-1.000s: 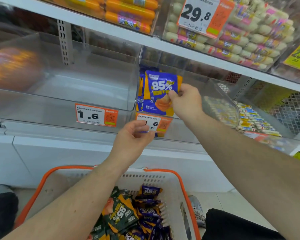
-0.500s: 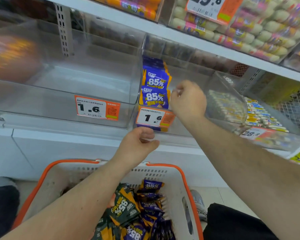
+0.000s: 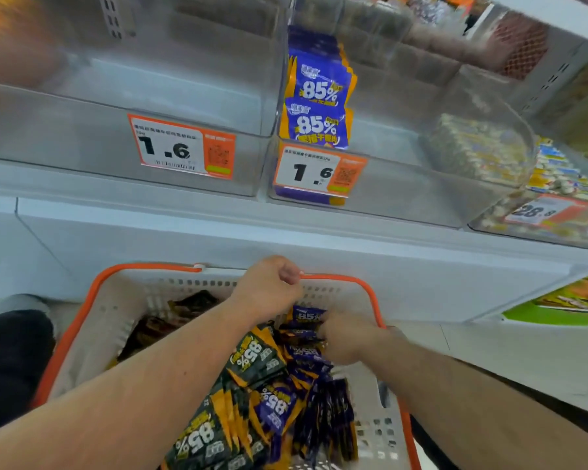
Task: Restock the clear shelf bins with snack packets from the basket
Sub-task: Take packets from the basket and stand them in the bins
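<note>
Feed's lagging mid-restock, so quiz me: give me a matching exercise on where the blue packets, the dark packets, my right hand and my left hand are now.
Things:
1. blue packets
2. dark packets
3. right hand
4. left hand

Places:
A. curled above the basket's far rim
B. standing in the middle bin
C. reaching among packets in the basket
D. piled in the basket, under the left forearm

Pairs: 1-B, 2-D, 3-C, 4-A

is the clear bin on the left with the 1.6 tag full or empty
Empty: through the left clear plastic bin only bare floor and walls show. The neighbouring clear bin holds blue 85% snack packets.
</note>
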A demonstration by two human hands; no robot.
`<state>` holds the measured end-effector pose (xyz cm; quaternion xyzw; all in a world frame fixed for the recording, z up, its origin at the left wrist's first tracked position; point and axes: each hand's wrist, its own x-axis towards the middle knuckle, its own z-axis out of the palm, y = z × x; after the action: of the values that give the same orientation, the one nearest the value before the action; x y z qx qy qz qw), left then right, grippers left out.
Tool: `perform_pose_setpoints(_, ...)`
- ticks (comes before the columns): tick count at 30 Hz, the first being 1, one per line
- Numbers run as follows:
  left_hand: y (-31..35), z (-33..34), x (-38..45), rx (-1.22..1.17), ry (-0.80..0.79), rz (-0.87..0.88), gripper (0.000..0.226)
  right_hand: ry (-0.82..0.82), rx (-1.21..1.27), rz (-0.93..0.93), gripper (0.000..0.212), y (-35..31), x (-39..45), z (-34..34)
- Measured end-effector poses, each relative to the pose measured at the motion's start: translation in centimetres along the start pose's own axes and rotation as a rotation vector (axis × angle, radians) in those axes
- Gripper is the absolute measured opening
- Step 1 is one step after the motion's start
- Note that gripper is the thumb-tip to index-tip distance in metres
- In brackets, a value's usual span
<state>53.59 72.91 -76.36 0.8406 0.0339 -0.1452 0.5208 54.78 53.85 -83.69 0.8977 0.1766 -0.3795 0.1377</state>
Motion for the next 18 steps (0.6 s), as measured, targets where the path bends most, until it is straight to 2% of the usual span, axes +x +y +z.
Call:
perform_pose_setpoints(4, -0.8, 0.0, 0.1, 0.016, -0.018, -0.026, 0.023, -0.137, -0.115, -0.033, 0.055, -2.3, 1.7, 1.9)
perform_pose_setpoints(8, -1.5, -0.2, -0.1, 0.006, -0.017, -0.050, 0.026, -0.139, -0.138, -0.034, 0.069, -3.3, 2.1, 1.8)
perform_pose_setpoints(10, -1.6, -0.4, -0.2, 0.006, -0.027, -0.055, 0.029, -0.101, -0.121, -0.023, 0.066, -2.8, 1.8, 1.4)
perform_pose_setpoints(14, -1.7, -0.7, -0.3, 0.044, -0.062, -0.076, 0.031, 0.089, 0.153, 0.005, 0.036, -0.6, 0.0, -1.1)
perform_pose_setpoints(18, -1.5, -0.8, -0.6, 0.093, -0.103, -0.056, 0.033, 0.277, 0.456, 0.080, 0.036, 2.2, -3.3, -5.6)
